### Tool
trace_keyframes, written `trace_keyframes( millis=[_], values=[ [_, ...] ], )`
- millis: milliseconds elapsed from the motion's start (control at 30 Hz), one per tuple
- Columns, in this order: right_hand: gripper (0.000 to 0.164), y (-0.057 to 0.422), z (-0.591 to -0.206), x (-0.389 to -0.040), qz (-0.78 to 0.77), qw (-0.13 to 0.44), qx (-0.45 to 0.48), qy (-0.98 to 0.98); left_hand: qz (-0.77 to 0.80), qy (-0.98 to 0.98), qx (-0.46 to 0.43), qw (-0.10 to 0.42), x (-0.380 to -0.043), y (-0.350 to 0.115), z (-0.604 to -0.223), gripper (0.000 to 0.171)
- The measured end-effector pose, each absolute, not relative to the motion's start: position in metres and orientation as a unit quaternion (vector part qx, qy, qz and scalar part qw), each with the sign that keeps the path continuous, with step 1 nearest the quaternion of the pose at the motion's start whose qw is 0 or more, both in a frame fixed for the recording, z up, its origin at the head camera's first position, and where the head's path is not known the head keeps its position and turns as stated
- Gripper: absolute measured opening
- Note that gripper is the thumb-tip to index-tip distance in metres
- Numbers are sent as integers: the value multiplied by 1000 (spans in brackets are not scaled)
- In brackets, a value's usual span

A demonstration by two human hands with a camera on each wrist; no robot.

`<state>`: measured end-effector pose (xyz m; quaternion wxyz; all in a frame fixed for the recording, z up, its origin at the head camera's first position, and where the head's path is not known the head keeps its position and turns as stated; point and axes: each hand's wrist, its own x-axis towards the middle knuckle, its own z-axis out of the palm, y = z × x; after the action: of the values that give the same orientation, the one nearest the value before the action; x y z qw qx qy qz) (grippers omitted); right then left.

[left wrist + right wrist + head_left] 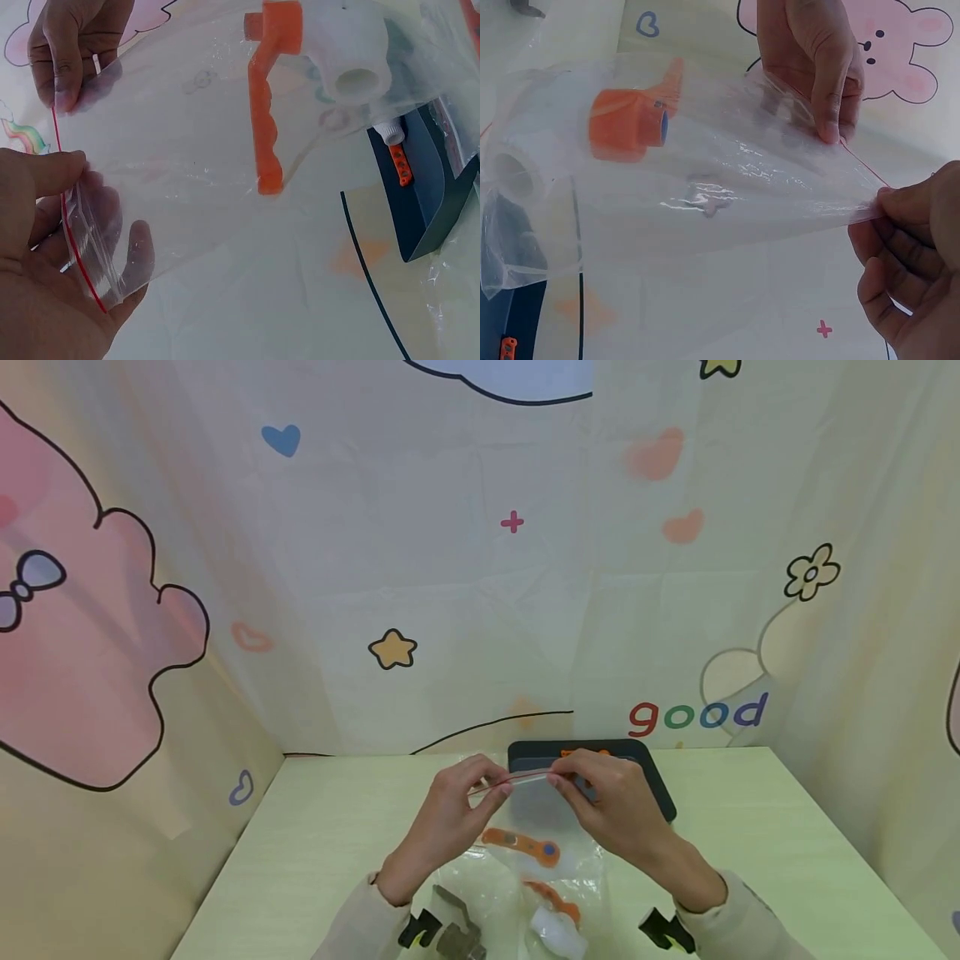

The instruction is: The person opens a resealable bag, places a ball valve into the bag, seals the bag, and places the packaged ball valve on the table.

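Between both hands hangs a clear zip bag (172, 165) with a red line along its top edge. Inside it sits a white plastic valve (352, 52) with an orange lever handle (525, 845). My left hand (453, 806) pinches the top edge at the left, thumb on the near side. At the right end of that edge, my right hand (615, 797) pinches it between thumb and fingers. The left wrist view shows the bag stretched between the hands. In the right wrist view, the valve's white body (521, 172) lies at the bag's far end.
Behind the hands, a dark tray (663, 793) stands at the table's back edge with orange-handled parts in it. Nearer me lie a grey metal valve (459, 939) and another white valve (558, 935) with an orange handle, among clear plastic bags. A printed curtain (450, 568) hangs behind.
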<state>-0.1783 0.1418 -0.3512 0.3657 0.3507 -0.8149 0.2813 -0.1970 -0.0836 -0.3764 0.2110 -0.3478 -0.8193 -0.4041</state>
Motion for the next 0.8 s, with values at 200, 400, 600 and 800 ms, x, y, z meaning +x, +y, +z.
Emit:
trace_keyframes(
  millis=[200,400,600,800],
  values=[
    [17,143,-350,-178,282,374,352,-810,-414,-821,-339,198,-198,-89,-380,10],
    [15,144,-349,-177,281,371,346,-815,-417,-819,-340,199,-199,-90,-382,7],
    [15,143,-351,-177,288,362,347,-815,-412,-817,-344,213,-199,-90,-382,5],
    [16,144,-351,-177,288,369,348,-812,-418,-821,-337,196,-198,-93,-383,7]
  ],
)
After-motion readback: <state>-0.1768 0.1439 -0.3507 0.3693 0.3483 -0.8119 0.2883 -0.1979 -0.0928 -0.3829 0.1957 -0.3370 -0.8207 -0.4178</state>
